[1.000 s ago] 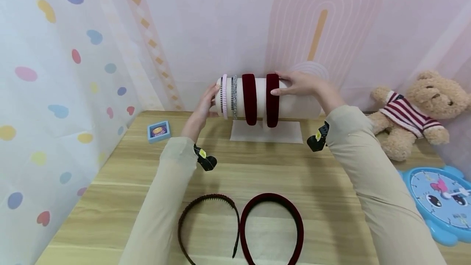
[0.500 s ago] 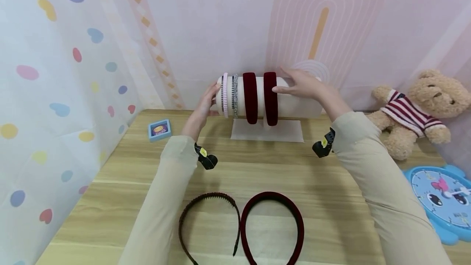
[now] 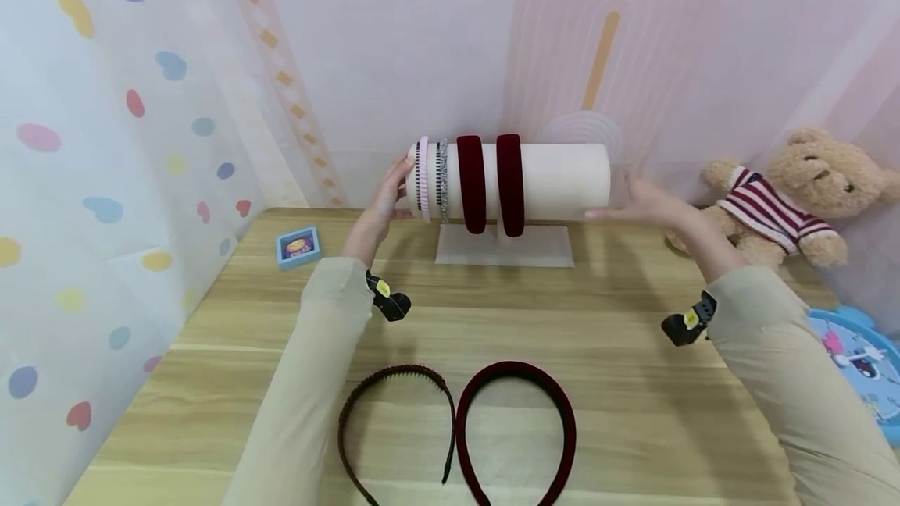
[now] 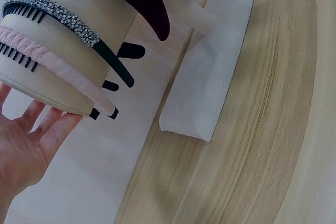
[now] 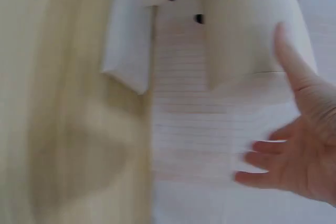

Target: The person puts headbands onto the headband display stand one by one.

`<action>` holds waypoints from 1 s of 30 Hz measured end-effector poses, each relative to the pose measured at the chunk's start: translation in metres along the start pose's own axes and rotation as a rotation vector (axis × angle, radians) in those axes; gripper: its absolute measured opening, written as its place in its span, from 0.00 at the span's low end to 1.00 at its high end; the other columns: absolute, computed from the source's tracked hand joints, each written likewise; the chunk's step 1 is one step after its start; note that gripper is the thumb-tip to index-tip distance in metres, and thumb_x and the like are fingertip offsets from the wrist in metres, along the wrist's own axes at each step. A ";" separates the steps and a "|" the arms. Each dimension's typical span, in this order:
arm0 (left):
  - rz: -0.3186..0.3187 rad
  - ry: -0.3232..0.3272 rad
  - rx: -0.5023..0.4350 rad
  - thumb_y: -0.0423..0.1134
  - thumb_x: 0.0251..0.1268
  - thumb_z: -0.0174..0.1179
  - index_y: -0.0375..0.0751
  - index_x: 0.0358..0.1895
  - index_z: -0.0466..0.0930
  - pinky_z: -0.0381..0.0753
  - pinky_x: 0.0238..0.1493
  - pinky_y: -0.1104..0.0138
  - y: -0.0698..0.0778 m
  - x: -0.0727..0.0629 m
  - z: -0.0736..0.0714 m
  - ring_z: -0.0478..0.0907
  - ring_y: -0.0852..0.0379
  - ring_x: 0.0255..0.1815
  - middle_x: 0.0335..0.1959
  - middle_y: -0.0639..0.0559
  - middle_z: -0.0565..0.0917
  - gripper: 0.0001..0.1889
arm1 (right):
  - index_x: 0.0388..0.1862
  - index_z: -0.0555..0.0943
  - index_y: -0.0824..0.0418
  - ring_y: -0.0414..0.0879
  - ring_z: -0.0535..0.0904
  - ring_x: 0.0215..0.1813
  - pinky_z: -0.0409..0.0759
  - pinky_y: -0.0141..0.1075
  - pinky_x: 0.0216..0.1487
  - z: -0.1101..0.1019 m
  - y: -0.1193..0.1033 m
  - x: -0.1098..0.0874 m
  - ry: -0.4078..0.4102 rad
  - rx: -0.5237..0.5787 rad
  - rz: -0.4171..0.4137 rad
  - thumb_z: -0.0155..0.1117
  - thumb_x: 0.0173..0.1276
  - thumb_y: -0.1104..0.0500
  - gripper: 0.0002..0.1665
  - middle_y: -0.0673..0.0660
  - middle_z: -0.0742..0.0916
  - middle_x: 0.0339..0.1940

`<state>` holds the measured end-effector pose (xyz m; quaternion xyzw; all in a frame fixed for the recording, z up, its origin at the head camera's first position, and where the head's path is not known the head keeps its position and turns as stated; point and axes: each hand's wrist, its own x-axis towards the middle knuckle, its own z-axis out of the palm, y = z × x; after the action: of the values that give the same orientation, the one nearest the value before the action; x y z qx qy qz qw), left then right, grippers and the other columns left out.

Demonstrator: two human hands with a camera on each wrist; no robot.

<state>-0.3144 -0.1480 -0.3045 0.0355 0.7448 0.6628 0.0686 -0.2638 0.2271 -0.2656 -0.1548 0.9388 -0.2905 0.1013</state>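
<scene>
A cream headband display roll [image 3: 566, 178] stands on a white base [image 3: 541, 250] at the back of the table. Round it sit a pink headband [image 3: 423, 182], a silver glittery headband [image 4: 58, 11] and two dark red velvet headbands, one nearer the left [image 3: 472, 186] and one near the middle [image 3: 511, 187]. My left hand [image 3: 380, 205] rests its fairly straight fingers on the roll's left end, beside the pink headband. Off the roll's right end, my right hand [image 5: 304, 156] is spread and holds nothing; it is blurred.
On the near table lie a thin dark toothed headband [image 3: 346, 412] and another dark red velvet headband [image 3: 571, 424], side by side. A small blue frame [image 3: 298, 248] lies at left. A teddy bear [image 3: 773, 201] and a blue clock [image 3: 861, 373] are at right.
My right hand has left the right-hand dark red headband and moved right, past the roll's end. That headband sits slightly nearer its neighbour. The left hand keeps its place.
</scene>
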 end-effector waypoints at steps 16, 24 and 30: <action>0.006 0.000 0.012 0.58 0.66 0.35 0.58 0.72 0.43 0.64 0.61 0.46 0.001 -0.001 -0.002 0.57 0.47 0.69 0.71 0.48 0.56 0.32 | 0.51 0.73 0.66 0.40 0.78 0.40 0.79 0.34 0.37 0.117 -0.028 -0.020 -0.771 0.052 -0.092 0.64 0.60 0.51 0.26 0.57 0.83 0.43; -0.005 0.003 -0.008 0.57 0.66 0.36 0.59 0.72 0.43 0.63 0.62 0.45 0.001 0.000 -0.002 0.56 0.47 0.69 0.71 0.49 0.55 0.32 | 0.42 0.75 0.61 0.41 0.78 0.26 0.81 0.34 0.30 0.143 -0.046 -0.030 -0.763 0.051 -0.095 0.63 0.59 0.61 0.13 0.52 0.82 0.30; -0.001 -0.007 -0.016 0.56 0.67 0.36 0.59 0.72 0.43 0.63 0.62 0.44 0.001 -0.001 -0.002 0.55 0.47 0.70 0.72 0.50 0.55 0.31 | 0.45 0.77 0.63 0.39 0.77 0.21 0.81 0.37 0.27 0.128 -0.042 -0.030 -0.690 -0.050 -0.130 0.56 0.58 0.66 0.14 0.53 0.80 0.33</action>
<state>-0.3139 -0.1496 -0.3035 0.0368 0.7394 0.6684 0.0720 -0.1904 0.1392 -0.3419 -0.3058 0.8442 -0.2039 0.3901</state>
